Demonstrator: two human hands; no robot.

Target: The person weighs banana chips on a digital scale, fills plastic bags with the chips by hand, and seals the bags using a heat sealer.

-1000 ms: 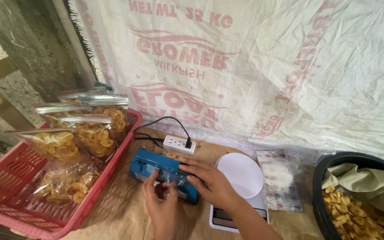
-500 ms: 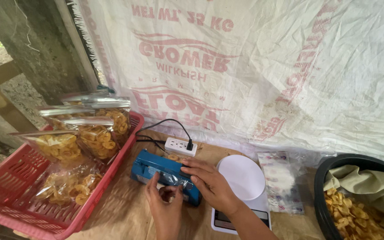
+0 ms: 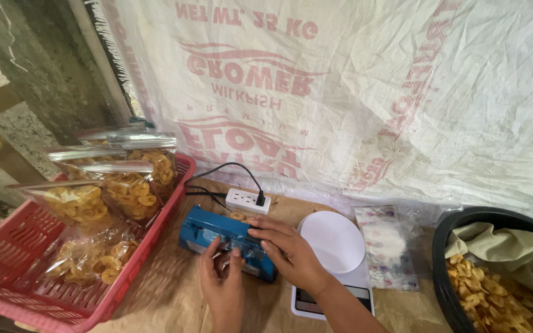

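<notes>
Blue heat sealer [image 3: 217,237] lies left-right; right hand [image 3: 288,250] presses its bar, left hand [image 3: 222,285] fingers its front edge.

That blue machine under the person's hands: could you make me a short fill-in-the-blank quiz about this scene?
1. Both hands, the left hand and the right hand, rest on the blue box-shaped heat sealer, whose colour is ____.
2. The clear bags of yellow chips stand in a plastic basket coloured ____.
3. The round white dish of the kitchen scale lies to the ____ of the sealer in the picture.
4. The black cable is plugged into a white ____.

Missing words: blue; red; right; power strip
</notes>
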